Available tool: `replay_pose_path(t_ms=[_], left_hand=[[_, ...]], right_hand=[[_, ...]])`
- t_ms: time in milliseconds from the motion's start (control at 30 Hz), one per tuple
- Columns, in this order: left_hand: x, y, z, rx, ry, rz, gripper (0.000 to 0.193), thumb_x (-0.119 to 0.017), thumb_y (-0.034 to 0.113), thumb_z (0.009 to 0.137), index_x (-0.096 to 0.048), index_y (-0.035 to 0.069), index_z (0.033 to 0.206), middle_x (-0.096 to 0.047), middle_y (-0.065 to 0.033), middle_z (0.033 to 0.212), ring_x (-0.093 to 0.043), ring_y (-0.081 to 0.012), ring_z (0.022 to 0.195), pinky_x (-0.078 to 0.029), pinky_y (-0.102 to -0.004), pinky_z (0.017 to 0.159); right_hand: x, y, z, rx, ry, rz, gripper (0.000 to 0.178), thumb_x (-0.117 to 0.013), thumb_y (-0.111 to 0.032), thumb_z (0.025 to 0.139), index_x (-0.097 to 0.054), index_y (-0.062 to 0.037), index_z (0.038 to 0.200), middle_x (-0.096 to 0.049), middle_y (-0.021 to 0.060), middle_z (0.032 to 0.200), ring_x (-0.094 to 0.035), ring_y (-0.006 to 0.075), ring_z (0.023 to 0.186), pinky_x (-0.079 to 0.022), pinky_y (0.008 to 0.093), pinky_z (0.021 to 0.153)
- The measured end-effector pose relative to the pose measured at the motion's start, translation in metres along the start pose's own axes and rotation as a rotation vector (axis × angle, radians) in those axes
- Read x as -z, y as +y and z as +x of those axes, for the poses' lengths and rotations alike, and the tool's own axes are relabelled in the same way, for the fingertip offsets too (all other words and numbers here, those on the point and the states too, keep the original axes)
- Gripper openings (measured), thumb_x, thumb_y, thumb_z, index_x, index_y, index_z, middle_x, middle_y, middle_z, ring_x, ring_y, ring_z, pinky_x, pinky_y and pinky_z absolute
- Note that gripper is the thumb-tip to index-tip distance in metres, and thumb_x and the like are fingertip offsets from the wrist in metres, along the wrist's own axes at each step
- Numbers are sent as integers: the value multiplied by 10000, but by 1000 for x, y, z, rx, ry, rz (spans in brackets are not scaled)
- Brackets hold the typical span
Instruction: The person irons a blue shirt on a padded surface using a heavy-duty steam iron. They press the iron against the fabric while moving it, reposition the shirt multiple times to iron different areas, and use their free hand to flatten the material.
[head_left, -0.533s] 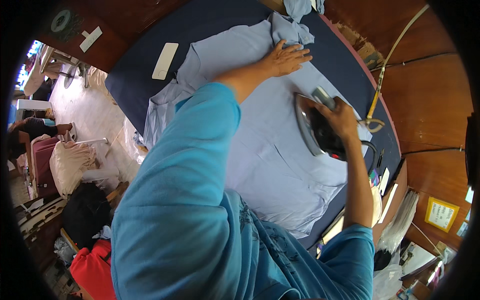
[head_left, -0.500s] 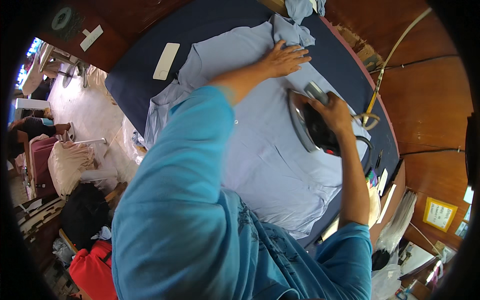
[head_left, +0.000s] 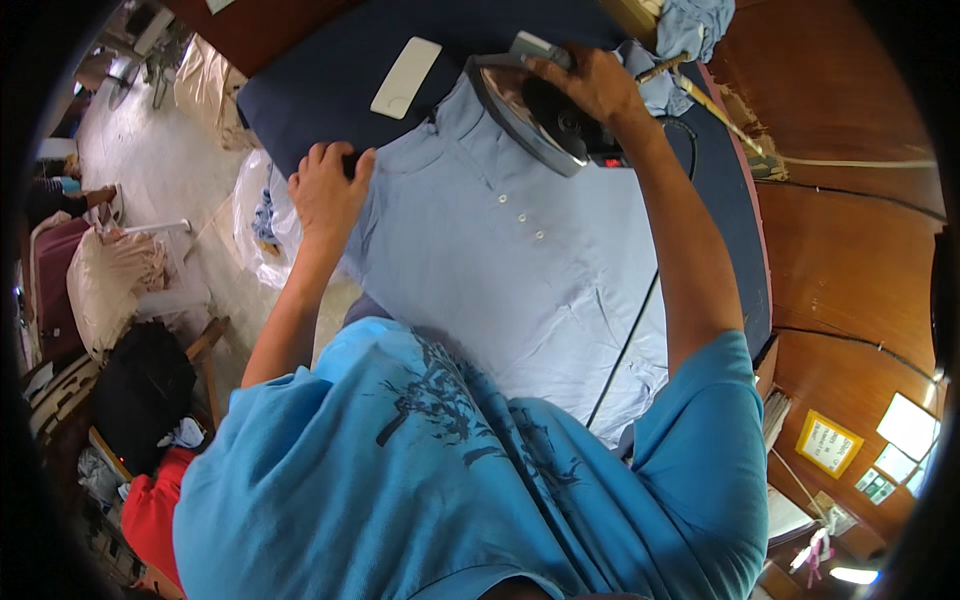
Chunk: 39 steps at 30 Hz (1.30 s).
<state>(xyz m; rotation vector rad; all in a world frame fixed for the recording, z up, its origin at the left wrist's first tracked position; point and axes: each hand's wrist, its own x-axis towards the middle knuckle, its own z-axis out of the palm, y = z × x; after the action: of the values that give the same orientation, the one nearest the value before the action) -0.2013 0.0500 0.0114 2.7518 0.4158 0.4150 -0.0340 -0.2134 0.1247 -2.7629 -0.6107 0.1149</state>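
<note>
iron up by the shirt collar, one of the hands over at the side

so the person has a light blue shirt spread on the dark-covered counter, right in front of their body, with three small white buttons showing down the front. the right hand is wrapped around the handle of a dark iron, which sits over the upper part of the shirt near the collar, nose toward the upper left. can't say if the soleplate is touching the cloth.

the left hand is at the shirt's left edge, half curled, fingers bent and thumb spread away from them. no way to tell if it's pinching any fabric.

a pale flat card lies on the counter just beyond the collar, left of the iron. bunched blue cloth is at the far end, and a clear plastic bag is off to the left, near that hand.
</note>
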Motion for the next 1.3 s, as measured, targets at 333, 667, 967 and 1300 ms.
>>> replay_pose_path(t_ms=[333, 667, 967, 1300], left_hand=[[-14, -25, 11, -100, 50, -122, 94, -537, 189, 860, -488, 116, 830, -602, -68, 662, -588, -264, 626, -426, -360, 692], [-18, -36, 9, -156, 124, -100, 125, -605, 242, 827, -549, 132, 850, -624, -23, 793, -590, -213, 725, -400, -336, 725], [-7, 21, 13, -317, 84, -160, 185, -586, 222, 832, -621, 141, 994, -618, -16, 985, -561, -202, 939, -361, -366, 866], [-49, 75, 22, -333, -92, -93, 176, -588, 294, 821, -629, 145, 907, -617, -19, 924, -564, -220, 944, -374, -410, 838]], right_hand=[[-19, -15, 46, 42, -105, -170, 685, -525, -637, 793, -596, -40, 1120, -654, 208, 907, -638, 372, 865, -511, 369, 758], [-21, -23, 46, 56, -155, -119, 633, -545, -618, 789, -594, -76, 1113, -646, 220, 931, -626, 371, 901, -484, 401, 815], [1, 12, -29, 16, -263, -113, 601, -549, -592, 777, -615, -47, 1020, -653, 208, 844, -633, 364, 837, -492, 412, 765], [-1, -7, -47, 74, -301, -154, 608, -566, -616, 746, -643, -85, 1032, -666, 152, 756, -657, 305, 731, -521, 376, 693]])
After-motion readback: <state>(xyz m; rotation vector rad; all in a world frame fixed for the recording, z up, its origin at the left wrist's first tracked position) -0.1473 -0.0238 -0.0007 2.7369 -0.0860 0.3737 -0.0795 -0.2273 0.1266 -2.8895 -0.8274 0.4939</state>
